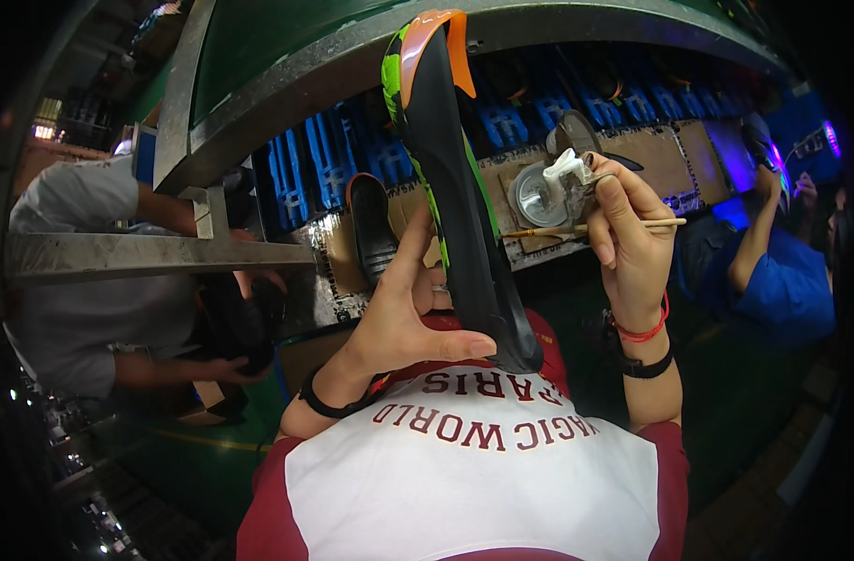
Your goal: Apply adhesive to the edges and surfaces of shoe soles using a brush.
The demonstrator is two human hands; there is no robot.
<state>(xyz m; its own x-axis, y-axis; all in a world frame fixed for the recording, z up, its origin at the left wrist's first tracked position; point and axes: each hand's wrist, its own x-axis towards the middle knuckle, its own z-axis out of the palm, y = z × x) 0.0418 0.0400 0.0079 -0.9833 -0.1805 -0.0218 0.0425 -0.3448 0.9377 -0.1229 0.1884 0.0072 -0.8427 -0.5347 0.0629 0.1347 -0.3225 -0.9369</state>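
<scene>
My left hand (399,327) is closed around the side of a long black shoe sole (450,168) with an orange end and green edges, held up steeply before my chest. The thumb lies along its lower part; some fingers are hidden behind it. My right hand (632,220) pinches a crumpled white cloth (567,168) between thumb and fingertips. A thin wooden-handled brush (665,222) passes through the same hand, its tip pointing left. Just beside the cloth, a small clear bowl (531,194) stands on the bench.
Another black sole (373,229) and a dark shoe piece (576,131) lie on the cardboard-covered bench (651,154). Blue racks (324,164) line its back. A metal frame (165,257) juts in at left. People work at left (100,196) and right (773,290), the latter near violet light.
</scene>
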